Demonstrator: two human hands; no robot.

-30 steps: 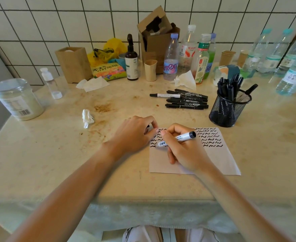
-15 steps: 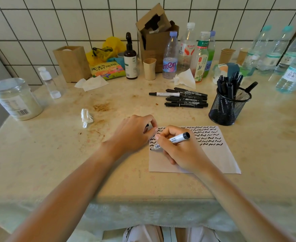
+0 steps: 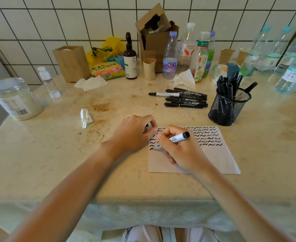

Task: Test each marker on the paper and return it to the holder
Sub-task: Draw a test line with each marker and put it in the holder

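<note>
The right hand (image 3: 182, 151) is gripping a white marker (image 3: 172, 139), its tip touching the paper's (image 3: 213, 159) left edge, while the left hand (image 3: 133, 132) is curling around something small and dark beside it. Beyond, loose markers (image 3: 184, 99) are lying near the mesh holder (image 3: 228, 108).

The paper (image 3: 218, 158) lies on the table (image 3: 56, 172) right of centre, near the front edge. Behind it to the right stands the holder (image 3: 228, 109) with markers in it; left of the holder five loose markers (image 3: 184, 99) lie side by side. A crumpled tissue (image 3: 85, 117) sits left of the paper (well apart). Bottles (image 3: 170, 56) line the back wall.
</note>
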